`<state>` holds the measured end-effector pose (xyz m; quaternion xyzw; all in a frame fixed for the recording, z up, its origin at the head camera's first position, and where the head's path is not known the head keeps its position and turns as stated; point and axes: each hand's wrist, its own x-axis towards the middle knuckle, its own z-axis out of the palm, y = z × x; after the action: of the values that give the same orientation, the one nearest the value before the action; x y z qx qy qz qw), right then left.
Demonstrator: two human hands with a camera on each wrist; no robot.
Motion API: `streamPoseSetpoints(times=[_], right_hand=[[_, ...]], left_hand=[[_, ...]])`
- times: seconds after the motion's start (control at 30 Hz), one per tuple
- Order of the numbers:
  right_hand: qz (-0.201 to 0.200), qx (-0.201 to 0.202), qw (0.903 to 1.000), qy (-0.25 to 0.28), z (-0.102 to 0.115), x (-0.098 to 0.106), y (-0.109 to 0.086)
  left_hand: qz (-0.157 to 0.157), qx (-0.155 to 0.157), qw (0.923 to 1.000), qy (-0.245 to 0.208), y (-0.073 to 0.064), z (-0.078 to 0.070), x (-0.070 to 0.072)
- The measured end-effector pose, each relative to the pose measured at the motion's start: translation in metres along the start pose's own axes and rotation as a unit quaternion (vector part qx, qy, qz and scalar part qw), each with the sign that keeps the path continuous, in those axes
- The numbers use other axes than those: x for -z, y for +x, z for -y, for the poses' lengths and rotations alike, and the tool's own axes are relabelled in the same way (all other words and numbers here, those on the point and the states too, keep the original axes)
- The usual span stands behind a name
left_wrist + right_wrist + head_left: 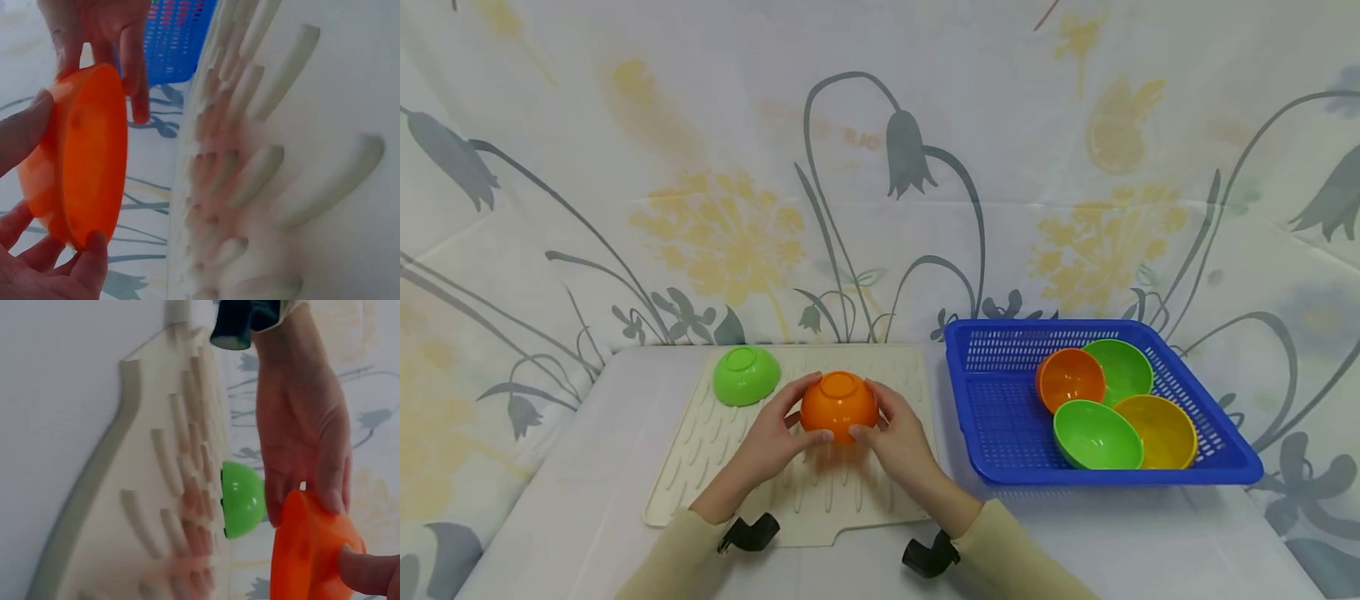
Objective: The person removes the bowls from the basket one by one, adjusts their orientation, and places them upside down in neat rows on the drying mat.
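Both hands hold an orange bowl (838, 408) upside down, its base facing up, above a cream ridged drying mat (775, 500). My left hand (778, 435) grips the bowl's left side, thumb at the front and fingers toward the back. On the opposite side, my right hand (904, 435) grips it the same way. Seen in the left wrist view, the bowl (94, 156) is off the mat, its rim hanging over the ridges. A green bowl (747, 377) rests upside down on the mat's back left corner.
Right of the mat stands a blue perforated basket (1000, 475). Inside its right half lie an orange bowl (1071, 380), a green bowl (1123, 371), another green bowl (1097, 437) and a yellow bowl (1165, 429). A flower-patterned cloth (880, 233) hangs behind the white table.
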<state>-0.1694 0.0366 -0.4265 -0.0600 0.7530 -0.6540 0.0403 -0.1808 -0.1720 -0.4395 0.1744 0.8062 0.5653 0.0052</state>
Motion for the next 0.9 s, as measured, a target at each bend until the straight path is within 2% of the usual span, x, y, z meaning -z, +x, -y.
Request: streamPoseSetpoints(times=[0.17,0.33,0.5,0.63,0.9], right_hand=[[-0.021,-0.032,0.9992,0.010,-0.003,-0.003,0.020],[-0.036,-0.022,0.9981,-0.044,-0.007,-0.004,0.041],[-0.048,0.000,0.9949,-0.089,-0.009,-0.014,0.055],[-0.059,-0.003,0.9936,-0.096,-0.011,-0.023,0.063],[-0.043,-0.041,0.9970,-0.051,-0.017,-0.035,0.070]], left_hand=[[-0.020,0.009,0.9996,0.017,0.017,0.005,-0.001],[-0.036,0.018,0.9975,0.059,0.034,0.011,0.001],[-0.048,0.050,0.9934,0.091,0.042,0.020,0.005],[-0.055,0.072,0.9923,0.084,0.045,0.026,0.007],[-0.073,0.092,0.9913,0.060,0.048,0.034,0.012]])
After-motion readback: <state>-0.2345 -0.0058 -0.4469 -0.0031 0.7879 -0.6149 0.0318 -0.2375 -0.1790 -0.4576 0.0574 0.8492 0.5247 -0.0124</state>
